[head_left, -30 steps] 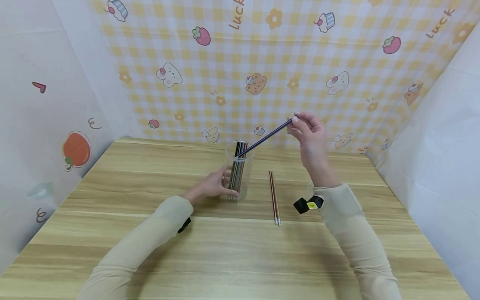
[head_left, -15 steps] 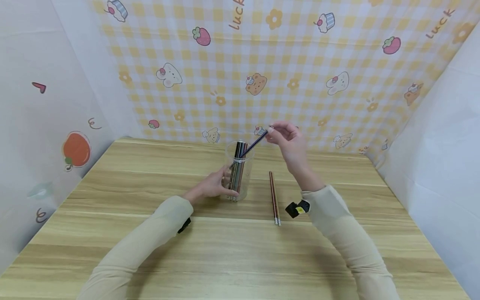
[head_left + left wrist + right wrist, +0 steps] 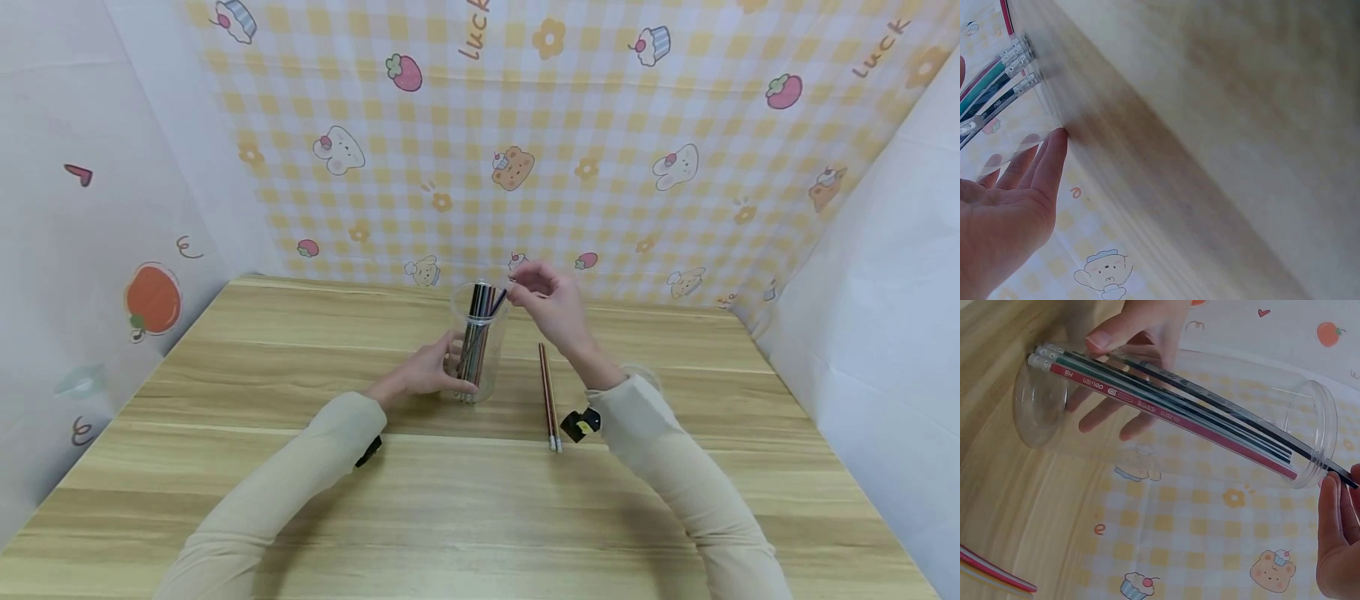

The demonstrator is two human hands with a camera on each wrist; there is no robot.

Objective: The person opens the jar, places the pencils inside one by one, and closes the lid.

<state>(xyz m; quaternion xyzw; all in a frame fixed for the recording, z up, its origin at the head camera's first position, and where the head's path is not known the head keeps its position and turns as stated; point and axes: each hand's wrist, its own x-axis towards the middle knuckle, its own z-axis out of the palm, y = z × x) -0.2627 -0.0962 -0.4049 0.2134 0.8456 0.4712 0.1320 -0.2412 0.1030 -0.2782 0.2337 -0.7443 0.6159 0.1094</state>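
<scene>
A clear plastic jar [image 3: 492,358] stands upright on the table, with several pencils [image 3: 472,350] leaning together inside, eraser ends down. My left hand [image 3: 427,367] grips the jar low on its left side; in the left wrist view its fingers [image 3: 1050,156] curve behind the clear wall. Above the rim [image 3: 1329,425], my right hand [image 3: 551,304] pinches the tip of a dark pencil [image 3: 1241,415]. Most of that pencil lies inside the jar, slanting across the others. Two more pencils [image 3: 550,396], one red and one yellowish, lie side by side right of the jar.
A clear round piece [image 3: 647,377] shows partly behind the right sleeve. The wooden table [image 3: 465,517] meets a checked cloth backdrop [image 3: 435,167] at its far edge, with white cloth at both sides.
My right hand has come down and left, sliding the dark pencil deeper into the jar and tilting it steeper. The left hand keeps its hold on the jar.
</scene>
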